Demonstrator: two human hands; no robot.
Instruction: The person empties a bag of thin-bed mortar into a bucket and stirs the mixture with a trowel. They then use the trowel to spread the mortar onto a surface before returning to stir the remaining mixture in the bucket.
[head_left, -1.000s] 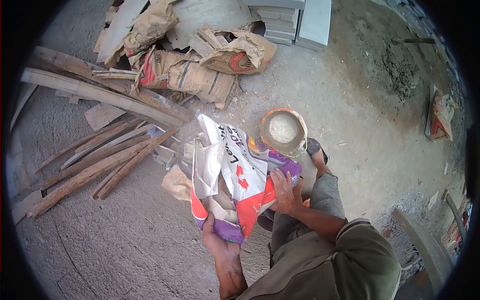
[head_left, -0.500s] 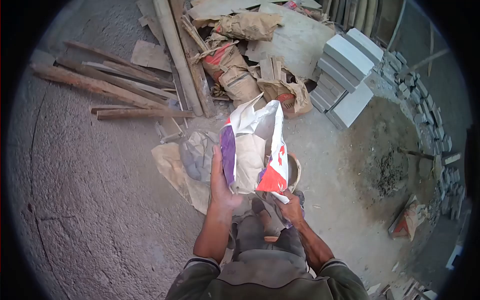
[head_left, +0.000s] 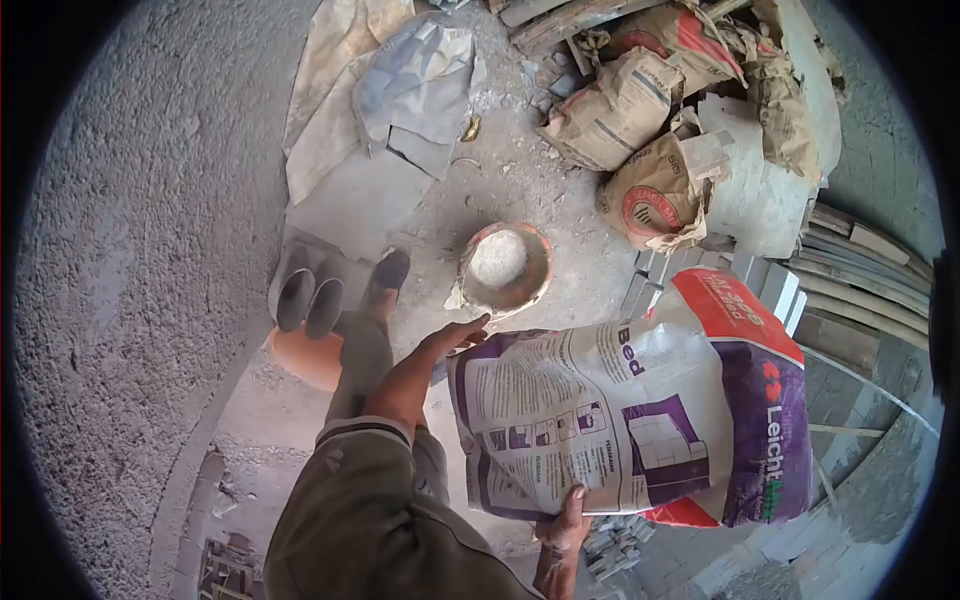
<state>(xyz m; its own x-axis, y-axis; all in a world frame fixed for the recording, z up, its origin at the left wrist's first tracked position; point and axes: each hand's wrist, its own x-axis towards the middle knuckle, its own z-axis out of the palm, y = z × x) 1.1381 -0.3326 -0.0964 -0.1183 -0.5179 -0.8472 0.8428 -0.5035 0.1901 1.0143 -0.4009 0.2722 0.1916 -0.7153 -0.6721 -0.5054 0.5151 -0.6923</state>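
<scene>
Mortar bag (head_left: 620,420) held flat between both hands, just beside the round pan (head_left: 542,268), which already holds pale powder (head_left: 498,258); nothing is pouring. Left hand (head_left: 440,345) lies open-fingered against its corner; right hand (head_left: 565,522) pinches the lower edge.

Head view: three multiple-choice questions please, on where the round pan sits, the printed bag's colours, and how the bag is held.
1. Where is the round pan? A on a shelf; B on the ground beside the shoe; C on a chair.
2. Which colours mark the printed bag besides white? A purple and red; B blue and yellow; C brown only.
3. How is the bag held? A upright on the ground; B rolled up; C sideways, off the ground.
Answers: 1 B, it rests next to the shoe. 2 A, purple panels and a red end show. 3 C, the right hand grips its lower edge, the left hand touches its upper corner.
</scene>
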